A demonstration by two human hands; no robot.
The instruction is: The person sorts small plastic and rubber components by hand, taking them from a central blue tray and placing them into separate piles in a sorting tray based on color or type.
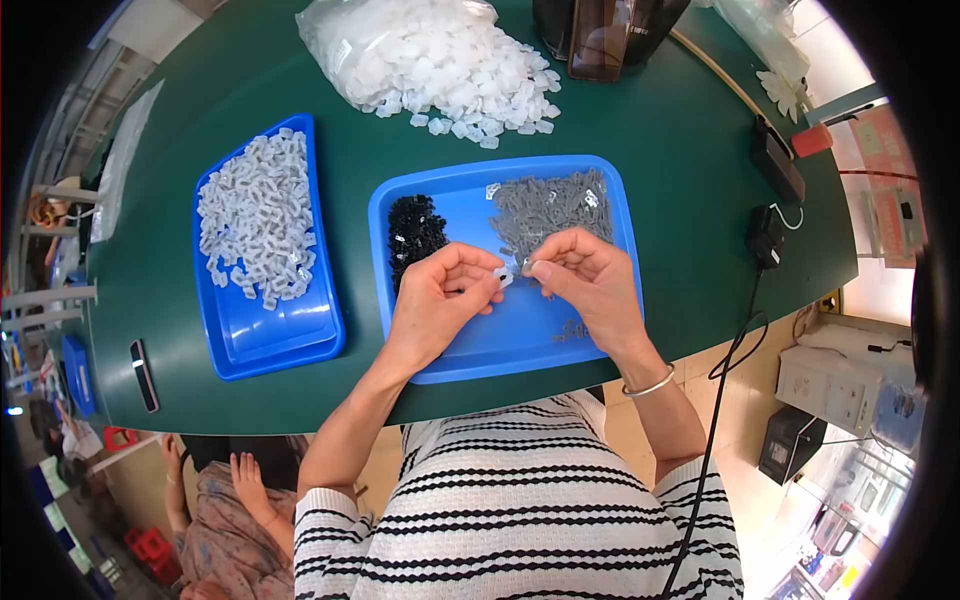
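We pinch one small, flat, whitish plastic piece [503, 277] in our left hand [440, 300], above the middle of a smooth blue tray [490, 345]. Our right hand [595, 290] is pinched just beside it; whether it grips anything, we cannot tell. We count two heaps in this tray, black bits [415, 222] and grey slivers [555, 205], one second blue tray [280, 337] of pale, chunky parts [258, 215], and one crinkled clear bag [345, 50] with uncountable translucent squares [470, 80].
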